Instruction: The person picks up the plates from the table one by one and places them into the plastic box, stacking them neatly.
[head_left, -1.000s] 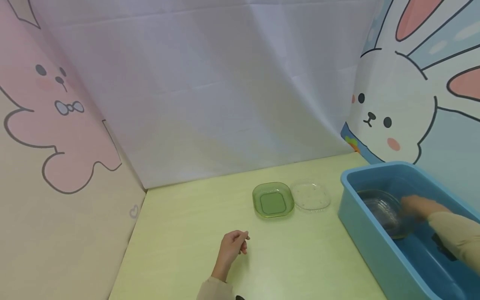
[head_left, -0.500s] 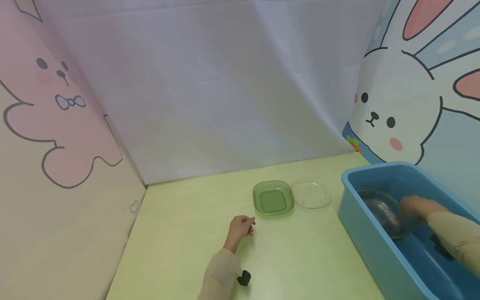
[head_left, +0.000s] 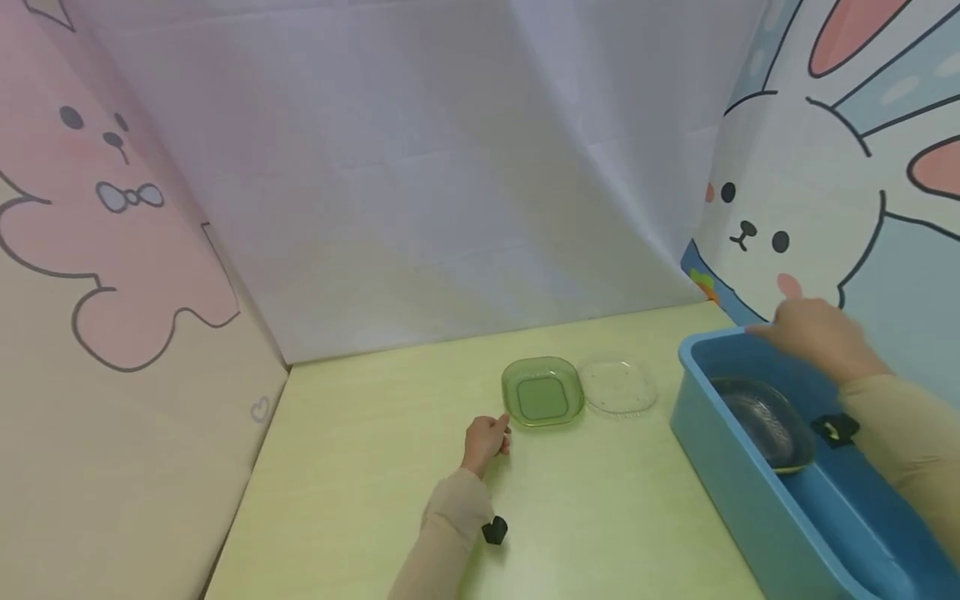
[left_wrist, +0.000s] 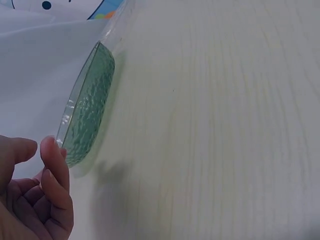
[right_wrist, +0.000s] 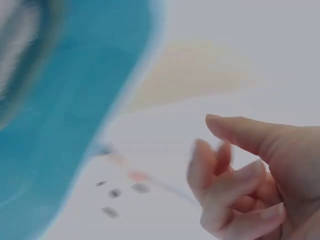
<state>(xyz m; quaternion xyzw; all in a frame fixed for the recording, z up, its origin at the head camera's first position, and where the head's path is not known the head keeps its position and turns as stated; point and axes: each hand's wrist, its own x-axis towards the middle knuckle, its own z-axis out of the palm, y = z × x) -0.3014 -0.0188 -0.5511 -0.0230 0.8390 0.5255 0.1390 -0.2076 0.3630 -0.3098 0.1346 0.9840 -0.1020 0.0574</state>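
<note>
A green glass dish (head_left: 543, 392) lies on the table, with a clear dish (head_left: 618, 385) just right of it. My left hand (head_left: 486, 440) is at the green dish's near left edge. In the left wrist view, the left hand's fingers (left_wrist: 56, 172) are loosely bent, with a gap to the thumb; whether a fingertip touches the rim, I cannot tell. My right hand (head_left: 821, 337) hovers over the far rim of the blue tub (head_left: 712, 433). Nothing is in the right hand's loosely bent fingers (right_wrist: 227, 192). A see-through dish (head_left: 765, 425) lies inside the tub.
The tub fills the right side of the pale yellow table (head_left: 360, 450). A white cloth (head_left: 450, 183) hangs behind. Panels with a pink cartoon animal (head_left: 142, 250) and a white rabbit (head_left: 795, 183) stand at the sides.
My right hand has risen from the dish inside the tub to above the far rim, leaving that dish there. My left hand has moved forward to the green dish's edge.
</note>
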